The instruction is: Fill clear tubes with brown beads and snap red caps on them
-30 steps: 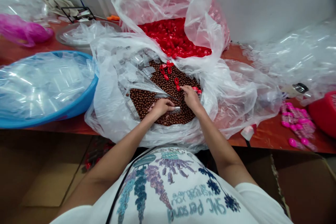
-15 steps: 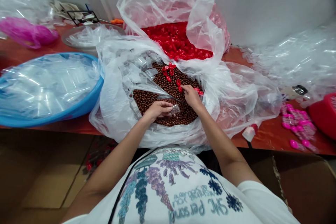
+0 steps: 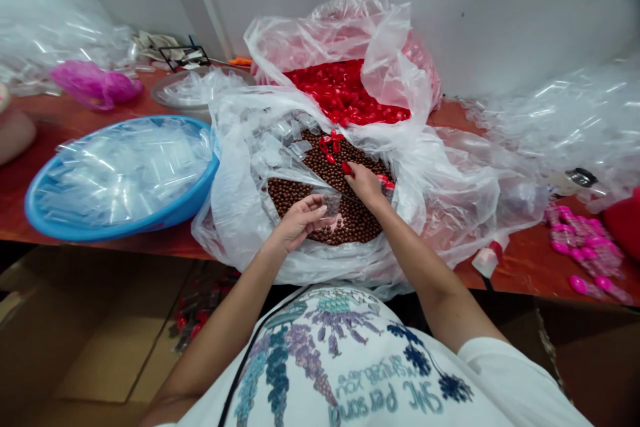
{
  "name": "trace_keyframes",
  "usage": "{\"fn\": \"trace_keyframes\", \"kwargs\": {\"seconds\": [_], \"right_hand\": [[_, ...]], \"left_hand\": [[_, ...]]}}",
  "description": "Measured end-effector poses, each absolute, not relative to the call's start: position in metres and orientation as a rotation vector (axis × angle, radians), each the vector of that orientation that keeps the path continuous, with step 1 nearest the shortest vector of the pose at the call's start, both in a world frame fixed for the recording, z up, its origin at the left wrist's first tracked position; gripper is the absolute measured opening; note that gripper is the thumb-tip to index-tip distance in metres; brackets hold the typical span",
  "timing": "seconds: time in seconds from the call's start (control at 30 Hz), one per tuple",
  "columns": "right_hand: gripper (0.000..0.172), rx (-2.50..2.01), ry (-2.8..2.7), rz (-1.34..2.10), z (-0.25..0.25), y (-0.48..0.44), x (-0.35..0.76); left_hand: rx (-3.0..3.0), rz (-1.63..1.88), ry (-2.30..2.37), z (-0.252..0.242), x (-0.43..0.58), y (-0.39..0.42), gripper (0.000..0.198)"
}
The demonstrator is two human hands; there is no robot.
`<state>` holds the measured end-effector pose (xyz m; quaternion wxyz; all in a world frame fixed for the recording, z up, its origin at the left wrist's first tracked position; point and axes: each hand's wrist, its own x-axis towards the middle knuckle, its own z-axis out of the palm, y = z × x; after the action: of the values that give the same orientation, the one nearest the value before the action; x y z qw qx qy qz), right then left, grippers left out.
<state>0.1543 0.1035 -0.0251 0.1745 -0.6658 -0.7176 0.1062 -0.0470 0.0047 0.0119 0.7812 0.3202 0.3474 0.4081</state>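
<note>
My left hand (image 3: 301,219) pinches a small clear plastic container (image 3: 331,205) between thumb and fingers, above the brown beads. With its fingertips my right hand (image 3: 365,184) grips a red plastic cap (image 3: 347,168). Both hands are over an opened white plastic bag (image 3: 225,213) full of round brown beads (image 3: 357,219). More loose red caps (image 3: 331,141) lie on the beads just beyond my right hand, and others show beside its wrist. Small clear containers (image 3: 270,147) are heaped at the bag's left inside.
Behind stands a bag of red caps (image 3: 345,90). A blue basin (image 3: 120,233) with clear plastic pieces is at the left, a grey tray (image 3: 163,97) behind it. Pink-capped tubes (image 3: 583,240) and a small white-and-red container (image 3: 487,260) lie at the right near the table edge.
My right hand has picked up a red cap from the beads and drawn slightly back. My left hand's fingers have spread a little around the clear container. The camera view has shifted.
</note>
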Motion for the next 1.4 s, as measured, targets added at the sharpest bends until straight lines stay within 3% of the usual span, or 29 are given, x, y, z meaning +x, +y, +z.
{"fn": "trace_keyframes", "kwargs": {"seconds": [0.1, 0.27, 0.43, 0.8, 0.93, 1.13, 1.33, 1.4], "right_hand": [[0.039, -1.733, -1.835, 0.503, -0.027, 0.099, 0.158], [0.046, -1.194, -1.419, 1.122, -0.015, 0.069, 0.158], [0.039, -1.024, -1.252, 1.495, 0.003, 0.03, 0.157], [0.033, -1.123, -1.585, 1.167, 0.008, 0.005, 0.166], [0.042, -1.14, -1.374, 1.319, 0.008, 0.001, 0.163], [0.036, -1.207, -1.436, 1.489, 0.01, 0.0, 0.163], [0.034, -1.227, -1.946, 0.955, 0.019, -0.006, 0.161], [0.043, -1.218, -2.098, 0.766, 0.019, -0.009, 0.159]], "left_hand": [[0.685, 0.903, 0.8, 0.01, -0.048, 0.005, 0.034], [0.701, 0.891, 0.807, 0.004, -0.045, 0.006, 0.038], [0.745, 0.879, 0.774, -0.002, -0.039, 0.003, 0.042], [0.821, 0.902, 0.857, 0.004, -0.033, -0.001, 0.044], [0.808, 0.914, 0.894, 0.004, -0.033, -0.002, 0.043], [0.837, 0.859, 0.864, 0.0, -0.032, -0.003, 0.047], [0.824, 0.857, 0.876, -0.003, -0.035, -0.005, 0.048], [0.808, 0.871, 0.868, -0.001, -0.034, -0.006, 0.049]]}}
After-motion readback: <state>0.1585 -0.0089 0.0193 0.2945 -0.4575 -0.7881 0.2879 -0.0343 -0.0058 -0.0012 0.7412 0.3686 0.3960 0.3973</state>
